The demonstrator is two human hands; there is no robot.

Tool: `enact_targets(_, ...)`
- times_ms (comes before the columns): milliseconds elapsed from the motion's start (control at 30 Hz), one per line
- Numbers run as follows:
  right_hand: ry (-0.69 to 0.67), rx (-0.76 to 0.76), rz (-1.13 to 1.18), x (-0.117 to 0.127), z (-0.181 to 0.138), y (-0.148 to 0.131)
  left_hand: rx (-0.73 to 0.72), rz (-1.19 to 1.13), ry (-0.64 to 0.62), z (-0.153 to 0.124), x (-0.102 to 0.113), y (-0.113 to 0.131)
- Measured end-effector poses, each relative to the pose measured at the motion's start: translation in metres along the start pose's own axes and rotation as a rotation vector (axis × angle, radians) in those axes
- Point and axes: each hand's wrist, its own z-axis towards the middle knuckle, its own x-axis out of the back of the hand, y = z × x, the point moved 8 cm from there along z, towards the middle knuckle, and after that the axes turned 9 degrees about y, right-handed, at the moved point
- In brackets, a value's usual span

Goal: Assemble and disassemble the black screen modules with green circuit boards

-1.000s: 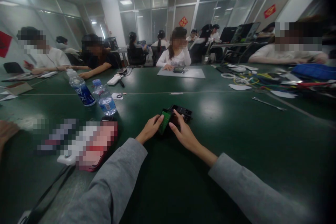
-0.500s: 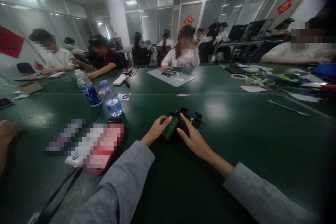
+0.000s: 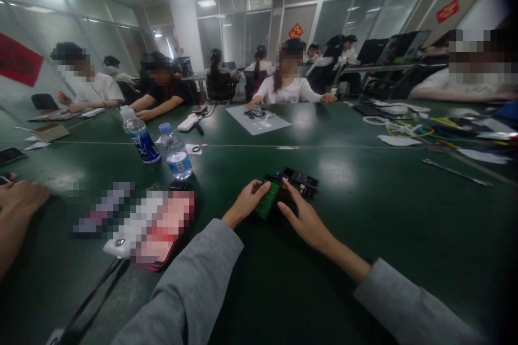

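My left hand (image 3: 247, 202) grips a green circuit board (image 3: 267, 199) by its left side, with the thumb lying on the board's face. The board is tilted and has a dark edge or backing. My right hand (image 3: 305, 218) is at the board's right side, thumb and index finger apart; the index fingertip is at or near the board's upper right corner, and I cannot tell whether it touches. Just behind the hands lies a black device with open slots (image 3: 301, 182), partly covered by my right fingers.
On the left stand two plastic bottles (image 3: 178, 159), with several phones (image 3: 164, 232) in front. Another person's hand (image 3: 26, 197) rests at the left edge. Across the table is a grey mat (image 3: 263, 124) with parts. Tangled cables (image 3: 421, 126) and a metal rod (image 3: 457, 172) lie at right.
The whole view has shifted slightly, so things appear further right. My hands keep almost the same pose around the board. The person across has lowered a raised hand to the table.
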Motion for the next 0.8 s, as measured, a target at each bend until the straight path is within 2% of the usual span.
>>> enact_targets(367,-0.005,0.028,-0.005,-0.0004,0.0003,-0.0027,-0.006,0.017,0.045,0.0048,0.0025,-0.0079)
enact_targets(800,-0.029,-0.004,-0.044,-0.0023,-0.0005,0.002,0.024,0.053,0.023,0.0014,0.0034,-0.0068)
